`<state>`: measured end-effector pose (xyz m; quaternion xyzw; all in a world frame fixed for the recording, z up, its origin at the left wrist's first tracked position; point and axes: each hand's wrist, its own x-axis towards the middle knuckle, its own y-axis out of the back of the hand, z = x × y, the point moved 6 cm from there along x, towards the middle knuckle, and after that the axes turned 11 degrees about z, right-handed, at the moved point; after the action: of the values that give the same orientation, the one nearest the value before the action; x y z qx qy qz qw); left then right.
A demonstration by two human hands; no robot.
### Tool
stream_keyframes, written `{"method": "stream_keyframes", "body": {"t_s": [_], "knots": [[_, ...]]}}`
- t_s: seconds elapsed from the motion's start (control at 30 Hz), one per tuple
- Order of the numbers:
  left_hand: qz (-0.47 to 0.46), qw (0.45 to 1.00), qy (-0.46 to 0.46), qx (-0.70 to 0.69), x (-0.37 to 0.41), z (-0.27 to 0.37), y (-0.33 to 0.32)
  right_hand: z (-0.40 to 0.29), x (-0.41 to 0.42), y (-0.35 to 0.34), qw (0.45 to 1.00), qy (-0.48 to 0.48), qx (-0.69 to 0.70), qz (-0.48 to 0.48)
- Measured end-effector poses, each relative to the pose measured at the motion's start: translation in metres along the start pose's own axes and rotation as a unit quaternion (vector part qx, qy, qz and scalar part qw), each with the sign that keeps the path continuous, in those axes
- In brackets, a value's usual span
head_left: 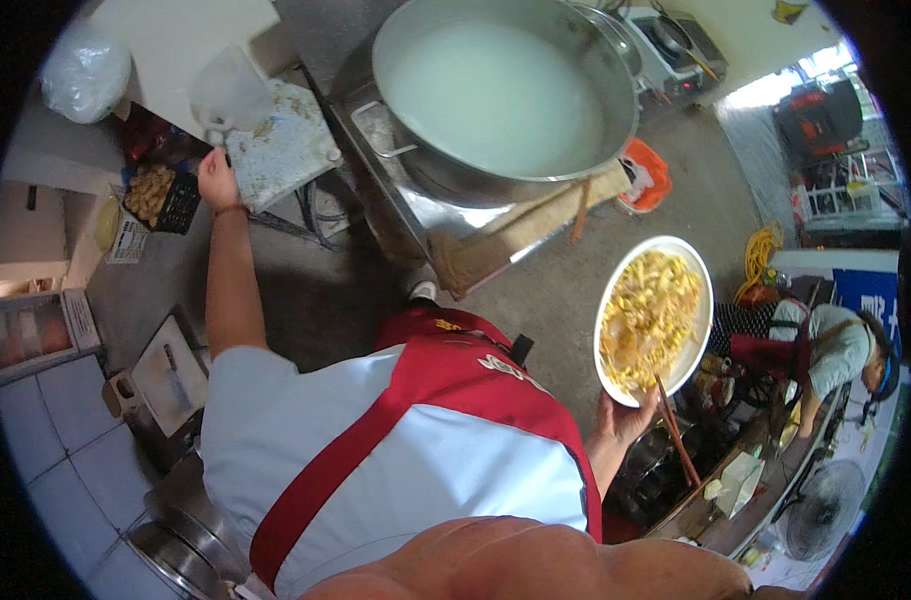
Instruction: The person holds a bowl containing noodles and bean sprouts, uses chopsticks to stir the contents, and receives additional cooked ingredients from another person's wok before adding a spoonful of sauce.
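Observation:
My right hand grips the near rim of a white oval plate. Yellowish cooked food in strips and small pieces covers much of it. A pair of brown chopsticks rests across the rim beside my fingers. On the left, my arm is stretched out and my left hand is curled at the edge of a stained white tabletop. Whether its fingers hold anything cannot be seen. Close by are a translucent plastic jug and a black basket of small brown lumps.
A large metal pot of cloudy pale liquid stands ahead on a metal stand. An orange bucket sits beside it. A person bends over a counter at right. Behind left lies a knife on a board.

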<state>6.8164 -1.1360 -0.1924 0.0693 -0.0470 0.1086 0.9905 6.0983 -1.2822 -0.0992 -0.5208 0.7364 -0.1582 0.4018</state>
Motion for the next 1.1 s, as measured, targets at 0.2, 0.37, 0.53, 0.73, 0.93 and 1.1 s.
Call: {"method": "stream_keyframes", "body": {"t_s": [0.2, 0.37, 0.53, 0.73, 0.93, 1.1], "knots": [[0.097, 0.986, -0.053, 0.125, 0.134, 0.008, -0.009, 0.002, -0.028, -0.011, 0.998, 0.04, -0.02, 0.032], [0.049, 0.984, 0.109, 0.131, 0.202, -0.034, -0.045, 0.007, -0.047, -0.015, 0.997, 0.062, -0.02, 0.029], [-0.071, 0.974, 0.194, 0.097, 0.159, -0.023, -0.07, 0.012, -0.057, -0.014, 0.996, 0.082, -0.037, 0.025], [-0.088, 0.967, 0.212, 0.109, 0.226, -0.107, -0.041, 0.011, -0.046, -0.016, 0.996, 0.06, -0.054, 0.032], [-0.052, 0.942, -0.218, 0.251, 0.047, 0.017, -0.059, -0.026, -0.066, -0.003, 0.988, 0.122, -0.04, 0.082], [-0.011, 0.939, -0.282, 0.197, -0.073, 0.129, 0.019, -0.033, -0.034, -0.012, 0.996, 0.079, -0.039, 0.011]]}}
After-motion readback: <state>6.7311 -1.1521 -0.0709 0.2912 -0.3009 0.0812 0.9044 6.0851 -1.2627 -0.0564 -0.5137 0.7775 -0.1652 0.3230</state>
